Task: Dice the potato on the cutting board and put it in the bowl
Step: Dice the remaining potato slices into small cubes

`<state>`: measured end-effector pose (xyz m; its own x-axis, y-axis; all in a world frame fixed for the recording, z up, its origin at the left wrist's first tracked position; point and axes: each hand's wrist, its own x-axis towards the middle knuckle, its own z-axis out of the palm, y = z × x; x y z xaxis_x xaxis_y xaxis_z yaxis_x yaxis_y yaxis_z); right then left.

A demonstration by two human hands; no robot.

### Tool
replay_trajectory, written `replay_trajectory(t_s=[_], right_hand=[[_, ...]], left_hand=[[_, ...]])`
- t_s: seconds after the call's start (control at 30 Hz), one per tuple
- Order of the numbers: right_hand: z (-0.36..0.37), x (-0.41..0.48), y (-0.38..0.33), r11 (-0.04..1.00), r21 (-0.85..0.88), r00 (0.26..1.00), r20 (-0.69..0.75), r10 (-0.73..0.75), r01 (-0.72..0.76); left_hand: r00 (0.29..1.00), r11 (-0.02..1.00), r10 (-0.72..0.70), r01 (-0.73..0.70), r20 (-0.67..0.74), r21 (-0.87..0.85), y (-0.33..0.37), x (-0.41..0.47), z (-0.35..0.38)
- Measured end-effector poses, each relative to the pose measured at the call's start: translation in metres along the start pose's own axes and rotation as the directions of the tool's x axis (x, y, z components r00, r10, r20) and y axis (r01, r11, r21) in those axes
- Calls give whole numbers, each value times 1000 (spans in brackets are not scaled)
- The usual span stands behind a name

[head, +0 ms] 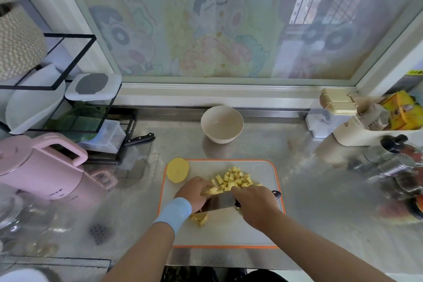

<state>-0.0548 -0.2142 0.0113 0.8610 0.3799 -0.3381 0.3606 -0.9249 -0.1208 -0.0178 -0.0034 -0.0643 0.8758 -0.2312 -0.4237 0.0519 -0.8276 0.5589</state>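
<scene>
A grey cutting board (263, 167) with an orange rim lies on the steel counter. A pile of diced potato (233, 177) sits on its far middle. A potato half (177, 170) rests at the board's far left corner. My left hand (194, 191) holds potato strips against the board. My right hand (254, 201) grips a cleaver (220, 200), whose blade stands next to my left fingers. A small cut piece (200, 219) lies below the blade. An empty cream bowl (222, 124) stands behind the board.
A pink kettle (39, 167) stands left of the board, with a black dish rack (68, 98) and a knife handle (139, 138) behind it. Seasoning boxes (332, 117) and metal jars (393, 162) crowd the right side. Glass jars (13, 210) are at the near left.
</scene>
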Motion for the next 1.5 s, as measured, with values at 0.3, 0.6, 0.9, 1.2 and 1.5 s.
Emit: replay_trajectory(t_s=[0.3,0.6,0.9,1.2,1.5], right_hand=[[-16,5,6,1000,-10,999,-26,26,-27],[-18,7,-1,999,-45,1000,-28,10,-11],[-19,4,-10,994,-109,999,-43,-18,13],[-22,-3,-15,989,-146,999,-26,-21,17],[-20,-10,-14,996,-74,999,-28,40,-42]], left_hand=[[996,998,-32,26,-88,-65,-22,-19,-19],[1000,994,22,-20,-17,111,-26,-38,-26],[998,993,-49,54,-49,107,-49,-54,-20],[999,972,47,-48,9,230,-36,-60,-18],[978,989,-138,126,-158,-83,-41,-68,-22]])
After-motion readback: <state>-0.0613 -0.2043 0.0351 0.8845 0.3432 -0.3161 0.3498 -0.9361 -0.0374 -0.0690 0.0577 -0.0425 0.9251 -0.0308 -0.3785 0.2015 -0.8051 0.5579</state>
